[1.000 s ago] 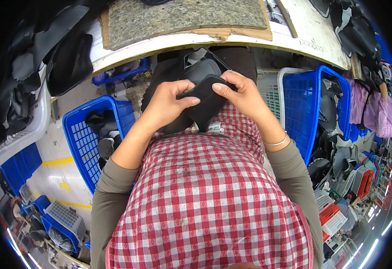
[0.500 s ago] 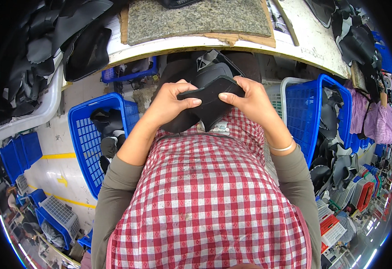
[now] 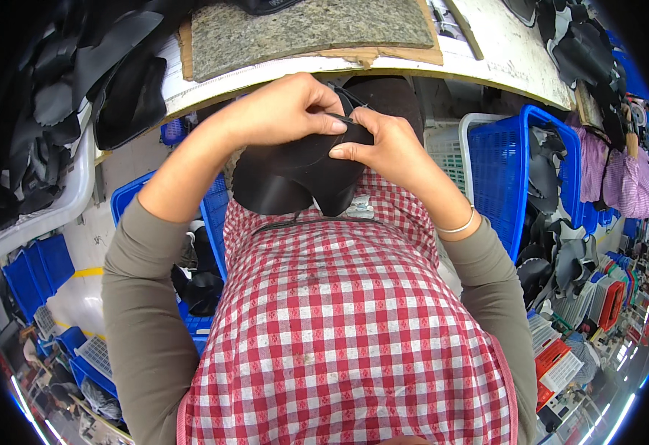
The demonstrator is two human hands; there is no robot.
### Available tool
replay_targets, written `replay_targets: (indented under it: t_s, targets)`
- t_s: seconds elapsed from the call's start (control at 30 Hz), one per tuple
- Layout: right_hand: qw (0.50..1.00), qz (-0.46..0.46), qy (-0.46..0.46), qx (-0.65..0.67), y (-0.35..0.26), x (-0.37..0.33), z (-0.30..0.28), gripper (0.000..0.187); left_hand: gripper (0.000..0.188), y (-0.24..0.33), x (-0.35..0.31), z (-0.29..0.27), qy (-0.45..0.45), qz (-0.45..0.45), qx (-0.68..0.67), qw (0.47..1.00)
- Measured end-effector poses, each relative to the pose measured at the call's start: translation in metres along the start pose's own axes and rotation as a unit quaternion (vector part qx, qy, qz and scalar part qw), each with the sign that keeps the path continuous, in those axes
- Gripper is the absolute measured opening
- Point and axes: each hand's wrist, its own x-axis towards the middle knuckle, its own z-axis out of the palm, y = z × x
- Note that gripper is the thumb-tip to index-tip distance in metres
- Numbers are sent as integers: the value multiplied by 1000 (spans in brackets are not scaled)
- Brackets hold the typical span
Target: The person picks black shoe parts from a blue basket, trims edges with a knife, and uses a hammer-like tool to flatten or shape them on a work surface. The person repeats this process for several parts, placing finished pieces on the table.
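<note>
A black shoe upper [image 3: 284, 174], smooth like leather, hangs over my lap, its two rounded flaps lying against the red-and-white checked apron [image 3: 317, 297]. My left hand [image 3: 291, 111] arches over its far edge from the left, thumb and fingers closed on the rim. From the other side my right hand [image 3: 385, 142] pinches the same edge, its thumb pressed on the near face close to the left thumb. Most of the fingertips are hidden behind the material. A bangle circles my right wrist.
Ahead is a white bench with a speckled stone slab [image 3: 310, 33] on it. Blue baskets [image 3: 502, 178] holding black pieces stand on both sides of me. A white tray [image 3: 80, 200] of black pieces sits at the left, and more black pieces [image 3: 584, 55] lie at the right.
My left hand has swung up and over to the right, bringing both hands closer together. The upper's far edge has folded, and its flaps now hang toward me.
</note>
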Motion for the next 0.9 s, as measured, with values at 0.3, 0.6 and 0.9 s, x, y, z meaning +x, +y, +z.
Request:
replay_targets:
  t_s: [0.3, 0.6, 0.9]
  targets:
    - [995, 36, -36, 88, 5, 4, 7, 41, 28, -21, 20, -34, -145, -130, -216, 957]
    - [998, 12, 25, 50, 12, -8, -4, 39, 13, -2, -26, 46, 123, -164, -214, 955]
    - [990, -40, -111, 74, 8, -5, -19, 37, 21, -26, -46, 67, 155, -59, -272, 948]
